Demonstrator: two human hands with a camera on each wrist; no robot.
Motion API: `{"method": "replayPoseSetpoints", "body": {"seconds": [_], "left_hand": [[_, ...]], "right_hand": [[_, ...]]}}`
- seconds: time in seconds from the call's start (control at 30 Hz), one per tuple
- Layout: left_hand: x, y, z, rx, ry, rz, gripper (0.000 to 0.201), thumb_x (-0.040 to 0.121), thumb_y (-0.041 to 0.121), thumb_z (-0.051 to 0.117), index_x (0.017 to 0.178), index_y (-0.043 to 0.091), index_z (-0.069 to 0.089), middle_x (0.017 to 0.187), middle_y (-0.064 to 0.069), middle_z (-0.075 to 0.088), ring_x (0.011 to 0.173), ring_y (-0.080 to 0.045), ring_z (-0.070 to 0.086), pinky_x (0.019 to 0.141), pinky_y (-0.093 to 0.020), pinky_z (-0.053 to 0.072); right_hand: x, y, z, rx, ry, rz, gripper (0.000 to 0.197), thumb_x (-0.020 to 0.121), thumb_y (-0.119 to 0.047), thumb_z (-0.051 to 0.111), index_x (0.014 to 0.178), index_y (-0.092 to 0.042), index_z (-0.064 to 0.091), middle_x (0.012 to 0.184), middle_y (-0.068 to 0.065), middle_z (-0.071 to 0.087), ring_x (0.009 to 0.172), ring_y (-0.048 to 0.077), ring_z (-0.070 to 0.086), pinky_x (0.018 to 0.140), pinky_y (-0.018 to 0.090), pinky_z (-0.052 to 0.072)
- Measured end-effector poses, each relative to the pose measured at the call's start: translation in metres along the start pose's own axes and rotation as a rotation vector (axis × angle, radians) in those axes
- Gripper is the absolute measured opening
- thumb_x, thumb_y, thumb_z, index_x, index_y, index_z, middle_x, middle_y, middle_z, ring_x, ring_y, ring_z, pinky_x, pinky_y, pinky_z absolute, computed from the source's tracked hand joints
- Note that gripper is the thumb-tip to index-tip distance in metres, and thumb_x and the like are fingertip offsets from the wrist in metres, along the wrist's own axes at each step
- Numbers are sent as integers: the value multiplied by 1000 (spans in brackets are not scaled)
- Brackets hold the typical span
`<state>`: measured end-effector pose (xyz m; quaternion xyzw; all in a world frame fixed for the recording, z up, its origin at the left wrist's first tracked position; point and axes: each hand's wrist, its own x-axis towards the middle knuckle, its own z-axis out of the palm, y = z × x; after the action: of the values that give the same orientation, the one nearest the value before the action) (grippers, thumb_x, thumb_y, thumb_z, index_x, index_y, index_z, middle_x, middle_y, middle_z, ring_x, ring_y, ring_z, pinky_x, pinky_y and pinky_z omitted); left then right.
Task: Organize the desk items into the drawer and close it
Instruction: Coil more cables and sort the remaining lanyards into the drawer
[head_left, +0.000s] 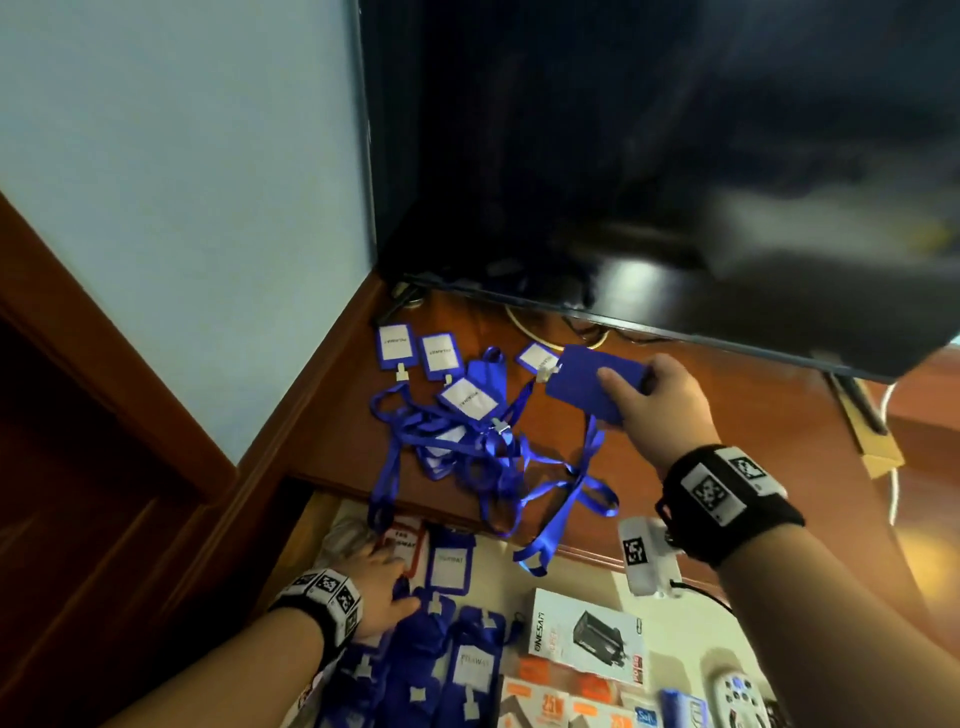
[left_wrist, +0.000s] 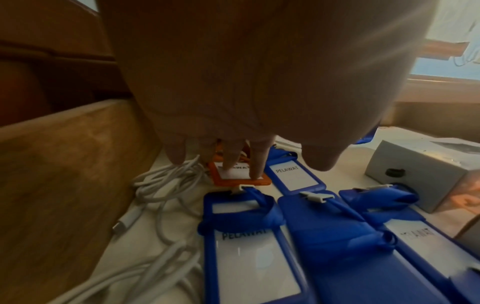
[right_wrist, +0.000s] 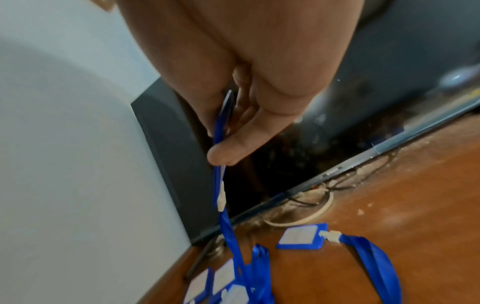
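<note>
Holding a blue badge holder (head_left: 592, 382) in my right hand (head_left: 660, 402), I pinch it tight between thumb and fingers, near the middle right of the head view. It is up off the desk (head_left: 753, 410) so I can carry it down to the open drawer (head_left: 311, 525) at the bottom of the frame. Its blue strap (right_wrist: 228, 230) hangs down to the tangle of other badges (head_left: 457, 400) on the desk, so I think it may drag them along.

My left hand (head_left: 379, 582) is low in the drawer, at the bottom left. Its fingers (left_wrist: 257, 162) are straight and press flat on an orange badge holder (left_wrist: 241, 176). It grabs nothing. I think it keeps the row of blue holders neat and makes room for the next one.

The left wrist view shows what the head view mostly hides: white cables (left_wrist: 166, 185) curled beside the drawer wall, and the word PELAWAT on the cards. The right wrist view shows the holder edge-on, squeezed under my thumb (right_wrist: 228, 150), with the white clip (right_wrist: 221, 200) below it. Only the head view shows both hands, plus a charger box (head_left: 587, 639) in the drawer.
</note>
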<state>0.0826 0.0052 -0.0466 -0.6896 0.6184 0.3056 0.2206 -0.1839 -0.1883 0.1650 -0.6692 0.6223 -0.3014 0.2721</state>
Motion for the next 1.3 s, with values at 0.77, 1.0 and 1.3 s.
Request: {"method": "replayPoseSetpoints", "body": {"seconds": [0.77,1.0,1.3], "left_hand": [[-180,154,-294,-814,775,842,44,104,53,48,104,10,58,61,6,42,53,-12,40,53,-37,41],[-190,141,-357,-258,1052,657,37,104,48,53,78,22,63,70,4,58,69,-10,56,64,-23,42],[-103,117,-272,-432,630,515,47,106,50,48,75,19,67,51,10,53,48,-6,48,55,-31,41]], "right_hand": [[-3,-64,-152,620,355,-311,22,98,-19,67,94,-11,47,86,11,67,68,22,75,56,20,56],[-25,-6,-106,188,-467,-396,29,88,-13,79,73,-23,57,61,0,61,54,12,59,51,34,50],[-28,-30,-112,977,108,-230,26,92,-16,72,80,-12,50,78,16,65,63,21,60,59,30,51]]}}
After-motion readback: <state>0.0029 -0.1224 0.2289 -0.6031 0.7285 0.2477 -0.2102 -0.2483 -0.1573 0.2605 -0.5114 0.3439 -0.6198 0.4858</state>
